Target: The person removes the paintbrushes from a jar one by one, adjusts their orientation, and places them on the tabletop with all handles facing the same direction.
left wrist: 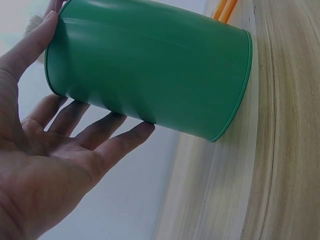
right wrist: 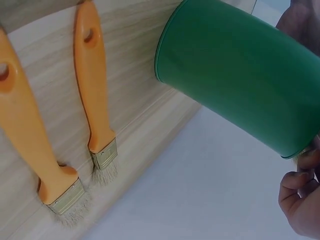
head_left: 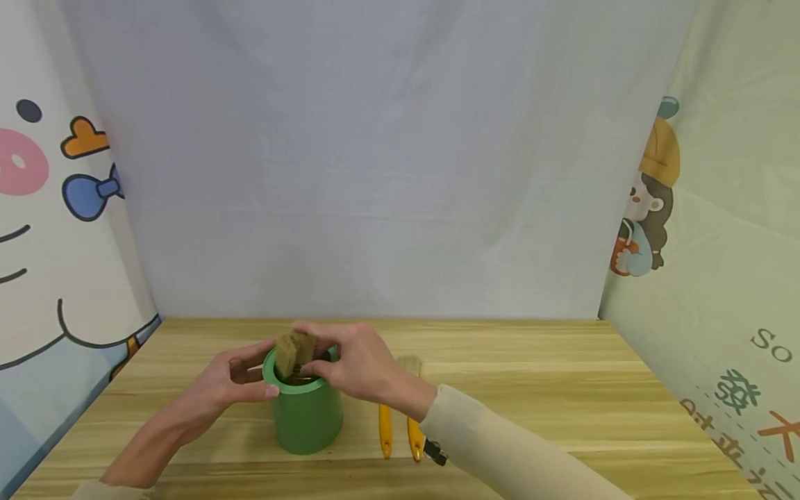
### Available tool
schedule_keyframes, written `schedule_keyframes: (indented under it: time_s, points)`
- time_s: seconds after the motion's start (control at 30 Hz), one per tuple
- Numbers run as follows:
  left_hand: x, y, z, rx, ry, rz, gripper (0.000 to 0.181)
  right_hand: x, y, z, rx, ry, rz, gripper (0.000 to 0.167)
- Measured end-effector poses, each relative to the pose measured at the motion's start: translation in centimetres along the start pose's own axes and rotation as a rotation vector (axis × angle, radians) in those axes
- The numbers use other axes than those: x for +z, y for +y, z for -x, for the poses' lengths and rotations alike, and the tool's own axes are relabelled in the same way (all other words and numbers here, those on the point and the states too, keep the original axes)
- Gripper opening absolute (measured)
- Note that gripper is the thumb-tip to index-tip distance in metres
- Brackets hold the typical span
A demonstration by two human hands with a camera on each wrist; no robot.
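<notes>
A green cylindrical can [head_left: 308, 420] stands upright on the table. My left hand [head_left: 221, 382] holds it at the rim, thumb on the near side and fingers against the far left side; the left wrist view shows those fingertips on the wall. Tan bristles [head_left: 287, 354] of a paintbrush stick up from the can's mouth, with a bit of metal band below. My right hand [head_left: 350, 357] pinches that paintbrush over the opening. The part of the paintbrush inside the can is hidden. In the right wrist view, the right fingers [right wrist: 300, 195] show curled at the rim.
Two paintbrushes with orange handles lie right of the can, bristles away from me: one nearer the can [right wrist: 95, 85], one farther right [right wrist: 30, 135], partly under my right forearm. A grey-white curtain [head_left: 375, 173] hangs behind the wooden table [head_left: 531, 389]; printed cloths flank both sides.
</notes>
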State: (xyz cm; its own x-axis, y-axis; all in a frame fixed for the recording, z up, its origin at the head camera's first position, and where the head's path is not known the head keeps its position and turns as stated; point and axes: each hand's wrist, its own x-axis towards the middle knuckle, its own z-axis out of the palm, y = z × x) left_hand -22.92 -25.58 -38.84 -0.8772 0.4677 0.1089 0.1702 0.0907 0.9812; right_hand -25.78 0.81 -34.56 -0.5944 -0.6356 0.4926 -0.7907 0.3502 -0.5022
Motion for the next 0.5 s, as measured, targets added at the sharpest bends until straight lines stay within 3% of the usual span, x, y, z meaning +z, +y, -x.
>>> schedule_keyframes:
  time_s: [0.23,0.5]
  points:
    - [0.0,-0.2,-0.1,0.019,-0.003,-0.006,0.080,-0.8,0.2,0.1,0.013,0.039,-0.060,0.052]
    - [0.0,-0.1,0.0,-0.001,0.008,-0.019,0.079,-2.5,0.2,-0.3,-0.068,0.066,-0.095,0.051]
